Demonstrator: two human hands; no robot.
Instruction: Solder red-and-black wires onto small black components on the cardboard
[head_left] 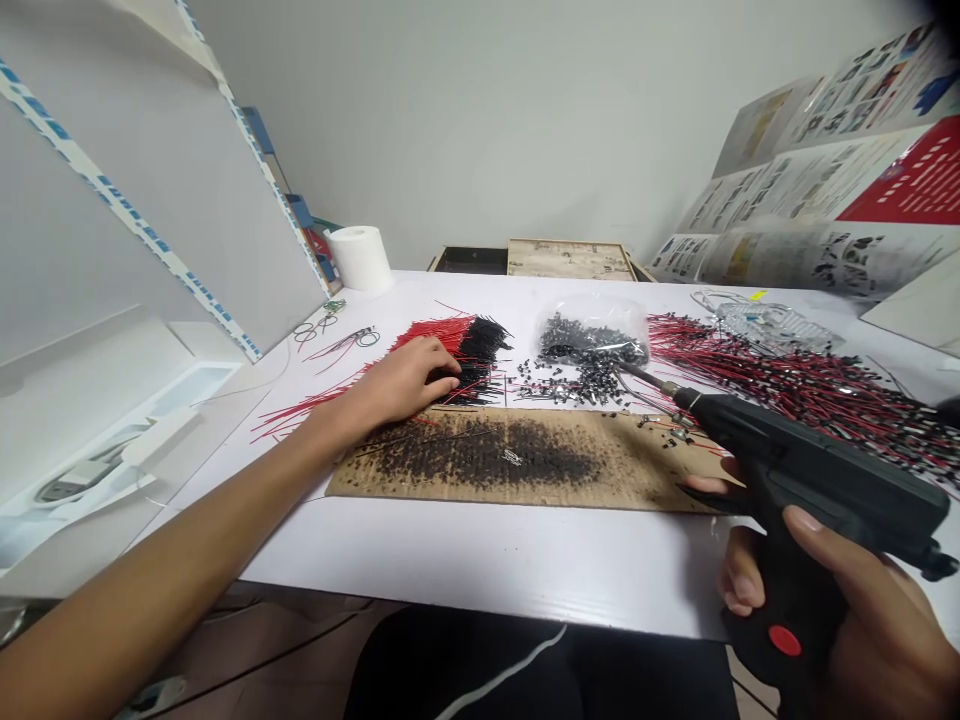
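Observation:
My left hand (420, 378) rests on a pile of thin wires, red (420, 332) on the left and black (484, 350) on the right. Its fingers are curled downward, and whether they pinch a wire is too small to tell. My right hand (832, 590) is wrapped round the grip of a black gun-shaped tool (810, 460), whose metal tip points left, close to many small black and metal parts (592, 380). A plastic bag (592, 330) of such parts lies behind. In front of the wires lies a cardboard strip (645, 470) covered with dark burn marks.
Red wires with black ends (787, 385) are spread on the right of the white table (450, 540). A paper roll (360, 257) stands at the back left, beside a large white panel (172, 130). An open white box (97, 420) is at the left, printed sheets (817, 200) at the right.

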